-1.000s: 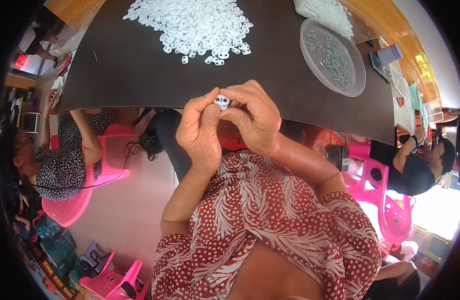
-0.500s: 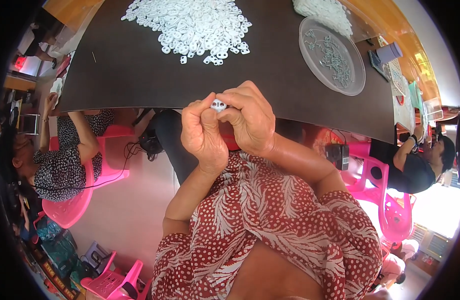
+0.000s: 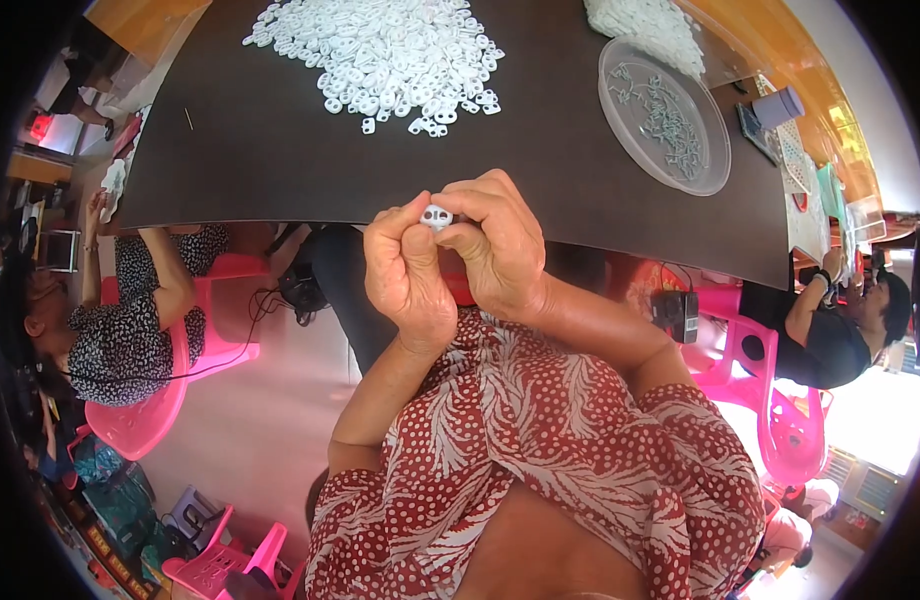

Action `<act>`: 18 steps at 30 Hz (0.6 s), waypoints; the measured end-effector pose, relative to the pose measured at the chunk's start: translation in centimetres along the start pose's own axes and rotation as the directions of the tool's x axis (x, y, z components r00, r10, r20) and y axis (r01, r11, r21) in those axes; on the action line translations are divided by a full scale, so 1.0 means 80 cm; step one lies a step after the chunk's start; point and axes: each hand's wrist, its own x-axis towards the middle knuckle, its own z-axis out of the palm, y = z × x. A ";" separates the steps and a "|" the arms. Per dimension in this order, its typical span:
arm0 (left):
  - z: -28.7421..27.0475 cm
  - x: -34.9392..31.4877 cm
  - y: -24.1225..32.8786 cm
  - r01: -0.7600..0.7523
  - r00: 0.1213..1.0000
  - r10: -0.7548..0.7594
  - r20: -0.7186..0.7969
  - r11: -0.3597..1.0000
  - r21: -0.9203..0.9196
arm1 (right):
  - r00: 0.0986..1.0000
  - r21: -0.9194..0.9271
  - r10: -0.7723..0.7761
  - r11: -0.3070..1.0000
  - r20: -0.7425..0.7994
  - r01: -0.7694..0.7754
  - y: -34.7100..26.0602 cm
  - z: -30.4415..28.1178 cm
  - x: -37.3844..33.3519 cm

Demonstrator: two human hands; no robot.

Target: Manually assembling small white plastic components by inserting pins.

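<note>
Between my hands, just in front of the table's near edge, is a small white plastic piece with two holes (image 3: 437, 217), resembling a cord lock. My left hand (image 3: 408, 265) pinches its left side with thumb and forefinger. On its other side, my right hand (image 3: 502, 240) grips it the same way, fingers curled. Whether a smaller part sits inside the piece is hidden by my fingertips. A large heap of similar white pieces (image 3: 400, 60) lies on the dark table (image 3: 280, 170) beyond my hands. To the right rests a clear round tray (image 3: 625, 125) of small metal springs (image 3: 672, 130).
Behind the tray is another pile of white pieces (image 3: 650, 30). A grey cup (image 3: 778, 107) stands at the far right. One person sits left on a pink chair (image 3: 140, 420), another at right near a pink chair (image 3: 790, 430). A thin stick (image 3: 189, 119) lies on the table's left.
Both hands keep their pinch on the white piece, with only a slight shift of the right hand. The view has moved very slightly.
</note>
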 end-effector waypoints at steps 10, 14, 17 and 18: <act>0.008 0.000 0.010 -0.054 0.996 0.056 -0.070 0.998 0.025 | 0.999 0.034 -0.033 0.999 -0.028 0.034 -0.001 0.007 0.004; 0.007 0.001 0.005 -0.056 0.995 0.060 -0.082 0.998 0.040 | 0.999 0.036 -0.035 0.999 0.017 0.034 0.002 0.008 0.002; 0.006 0.003 0.001 -0.068 0.995 0.071 -0.066 0.996 0.057 | 0.998 0.029 -0.055 0.998 0.019 0.054 0.007 0.010 0.002; 0.006 0.003 -0.003 -0.083 0.993 0.089 -0.078 0.994 0.072 | 0.998 0.028 -0.057 0.998 0.023 0.056 0.007 0.010 0.002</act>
